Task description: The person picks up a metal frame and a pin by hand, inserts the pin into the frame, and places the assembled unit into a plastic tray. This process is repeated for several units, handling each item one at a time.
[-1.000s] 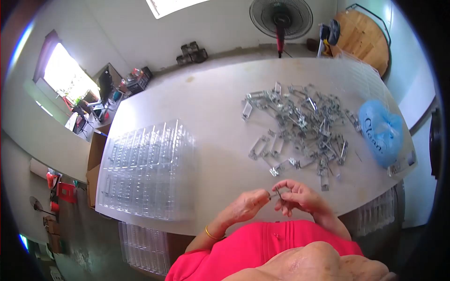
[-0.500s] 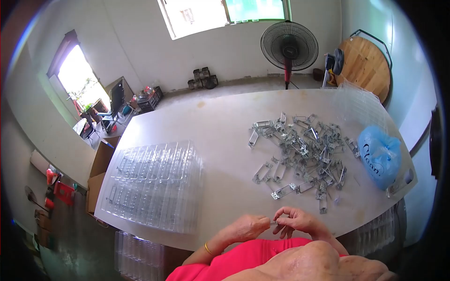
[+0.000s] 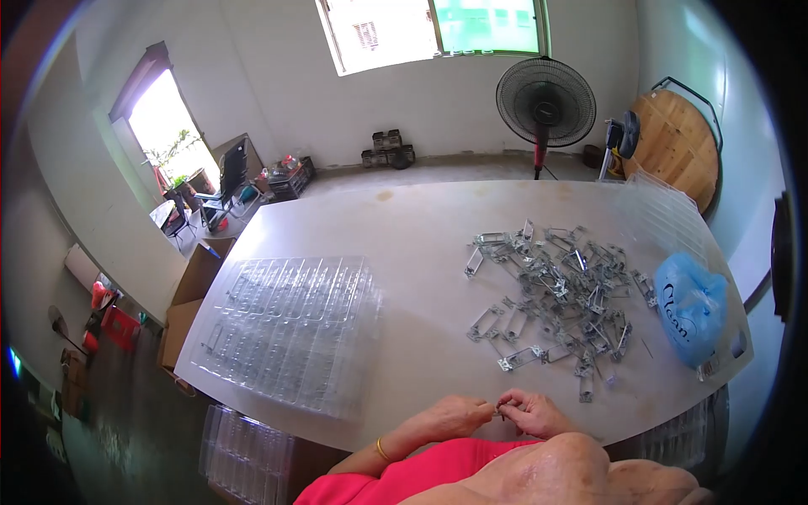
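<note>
At the table's near edge, my left hand (image 3: 461, 417) and my right hand (image 3: 534, 414) meet with their fingertips pinched together. Between them is a small metal piece (image 3: 500, 412), mostly hidden by the fingers. A loose pile of silvery metal brackets (image 3: 572, 282) lies on the pale table (image 3: 421, 227), beyond my right hand. To the left of my hands sits a stack of clear plastic trays (image 3: 286, 332), with a metal bracket visible in the front left part of the top tray.
A blue plastic bag (image 3: 690, 310) stands at the table's right side, near more clear trays (image 3: 665, 210) at the far right corner. A cardboard box (image 3: 181, 324) is beside the left edge. A standing fan (image 3: 545, 105) is behind the table.
The view has shifted, so the table and room appear lower and further right. My right hand's fingers, spread before, are now drawn in against the piece and my left fingertips.
</note>
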The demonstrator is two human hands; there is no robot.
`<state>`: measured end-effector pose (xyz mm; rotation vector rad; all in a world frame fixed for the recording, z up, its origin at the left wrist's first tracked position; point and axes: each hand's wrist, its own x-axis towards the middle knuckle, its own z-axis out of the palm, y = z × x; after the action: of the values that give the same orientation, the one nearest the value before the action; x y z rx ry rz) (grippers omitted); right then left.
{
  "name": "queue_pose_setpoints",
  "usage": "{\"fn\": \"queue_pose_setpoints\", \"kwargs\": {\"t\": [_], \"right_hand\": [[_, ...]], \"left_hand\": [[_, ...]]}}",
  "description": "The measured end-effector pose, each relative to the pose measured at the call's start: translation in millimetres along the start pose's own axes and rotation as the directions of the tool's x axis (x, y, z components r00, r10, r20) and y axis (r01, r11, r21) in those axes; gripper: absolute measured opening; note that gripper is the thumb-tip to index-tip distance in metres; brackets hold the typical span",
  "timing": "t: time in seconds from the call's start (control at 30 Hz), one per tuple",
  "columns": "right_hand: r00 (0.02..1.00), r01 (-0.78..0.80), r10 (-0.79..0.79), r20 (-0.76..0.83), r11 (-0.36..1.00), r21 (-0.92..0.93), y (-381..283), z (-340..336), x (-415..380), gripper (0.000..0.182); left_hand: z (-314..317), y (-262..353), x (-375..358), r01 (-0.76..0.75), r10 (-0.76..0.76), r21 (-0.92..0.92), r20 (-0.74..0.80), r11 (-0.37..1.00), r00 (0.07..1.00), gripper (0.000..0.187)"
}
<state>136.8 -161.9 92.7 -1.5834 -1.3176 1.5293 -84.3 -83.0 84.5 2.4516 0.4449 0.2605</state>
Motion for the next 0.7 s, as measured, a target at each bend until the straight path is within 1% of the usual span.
{"fn": "queue_pose_setpoints", "kwargs": {"t": [0.03,0.07,0.1,0.13,0.17,0.2,0.23,0.27,0.3,0.33,0.37,0.4,0.43,0.47,0.5,0.53,0.57,0.6,0.63,0.67,0.7], "right_hand": [[0.999,0.016,-0.017,-0.033,0.999,-0.035,1,1,0,0.019],[0.999,0.018,-0.019,-0.031,0.999,-0.036,3,2,1,0.019],[0.995,0.051,-0.050,-0.086,0.999,0.014,7,4,3,0.017],[0.987,0.086,-0.076,-0.141,0.994,0.062,9,4,4,0.014],[0.987,0.086,-0.077,-0.138,0.995,0.059,8,3,4,0.014],[0.961,0.163,-0.127,-0.245,0.978,0.132,8,1,4,0.012],[0.921,0.245,-0.165,-0.352,0.949,0.196,5,-1,4,0.009],[0.923,0.246,-0.167,-0.348,0.949,0.197,1,-3,2,0.009],[0.912,0.285,-0.223,-0.345,0.948,0.139,-5,-7,-3,0.007],[0.898,0.324,-0.279,-0.340,0.943,0.081,-9,-9,-5,0.005],[0.898,0.325,-0.281,-0.339,0.942,0.081,-9,-8,-6,0.005],[0.877,0.354,-0.368,-0.310,0.930,-0.104,-8,-5,-7,0.006],[0.855,0.375,-0.448,-0.260,0.882,-0.285,-5,-2,-8,0.007],[0.860,0.378,-0.450,-0.242,0.879,-0.290,1,-1,-7,0.007],[0.829,0.411,-0.496,-0.256,0.853,-0.321,9,2,-2,0.009],[0.800,0.450,-0.543,-0.256,0.824,-0.344,15,5,3,0.011],[0.813,0.468,-0.546,-0.203,0.820,-0.331,17,6,6,0.011],[0.793,0.478,-0.567,-0.222,0.806,-0.348,18,5,6,0.012],[0.770,0.485,-0.587,-0.250,0.793,-0.368,18,5,7,0.012],[0.777,0.497,-0.590,-0.220,0.789,-0.361,17,6,7,0.012],[0.777,0.507,-0.580,-0.247,0.808,-0.301,17,7,6,0.011]], "left_hand": [[-1,1,0,-0.011,0.011,-0.015,-0.009,1.000,1.000,0.014],[-1,2,1,-0.022,0.022,-0.031,-0.019,0.999,1.000,0.013],[-2,3,1,-0.020,0.020,-0.030,-0.021,0.999,1.000,0.013],[-3,4,2,-0.024,0.024,-0.038,0.010,0.999,1.000,0.012],[-3,5,3,-0.027,0.028,-0.046,0.040,0.999,0.999,0.012],[0,3,4,-0.023,0.025,-0.045,0.036,0.999,0.999,0.012],[3,1,6,0.021,-0.019,-0.070,0.037,0.997,0.999,0.012],[4,-2,6,0.066,-0.063,-0.095,0.041,0.993,0.997,0.012],[5,-5,5,0.069,-0.066,-0.093,0.040,0.993,0.997,0.012],[3,-6,5,0.079,-0.087,-0.168,-0.045,0.983,0.995,0.013],[2,-8,5,0.080,-0.114,-0.243,-0.128,0.967,0.985,0.015],[3,-11,5,0.081,-0.116,-0.243,-0.131,0.967,0.985,0.015],[6,-14,6,0.062,-0.119,-0.373,-0.131,0.926,0.984,0.018],[9,-16,6,0.042,-0.128,-0.499,-0.138,0.865,0.982,0.021],[9,-15,7,0.054,-0.155,-0.503,-0.162,0.862,0.974,0.021],[7,-15,9,0.087,-0.180,-0.537,-0.124,0.839,0.976,0.023],[4,-14,8,0.125,-0.209,-0.572,-0.084,0.811,0.974,0.026],[1,-13,6,0.148,-0.254,-0.578,-0.106,0.802,0.961,0.026],[-4,-10,8,0.184,-0.253,-0.570,-0.044,0.801,0.966,0.028],[-11,-6,9,0.213,-0.243,-0.560,0.021,0.801,0.970,0.031],[-19,0,9,0.216,-0.255,-0.621,0.027,0.753,0.966,0.038]]}}
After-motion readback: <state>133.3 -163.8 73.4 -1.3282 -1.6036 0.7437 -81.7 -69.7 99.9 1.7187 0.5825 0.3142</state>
